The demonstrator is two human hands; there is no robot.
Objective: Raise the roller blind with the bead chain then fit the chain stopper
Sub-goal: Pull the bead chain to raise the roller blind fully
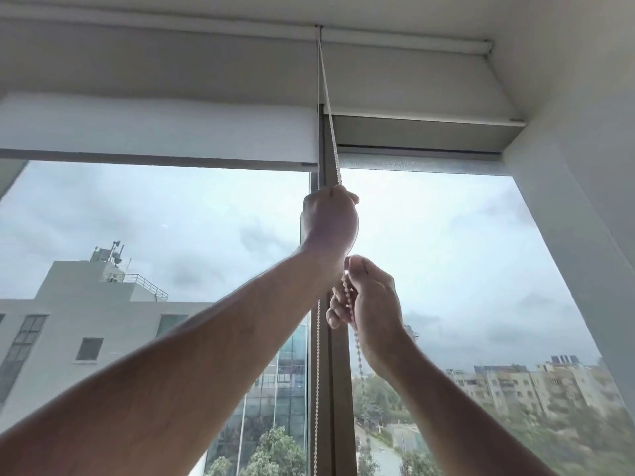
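A white bead chain (330, 121) runs down from the blind's head rail near the ceiling to my hands. My left hand (329, 218) grips the chain high up, in front of the window mullion. Just below it, my right hand (369, 297) holds the same chain, beads showing between its curled fingers and trailing down past the wrist. The right roller blind (412, 84) is rolled nearly to the top, its bottom bar (422, 118) just under the roll. The left roller blind (154, 128) hangs a little lower. I cannot see a chain stopper.
A grey mullion (338, 389) splits the window, with a second strand of chain (317, 372) hanging straight beside it. A white wall (584, 166) closes in on the right. Buildings and trees lie outside the glass.
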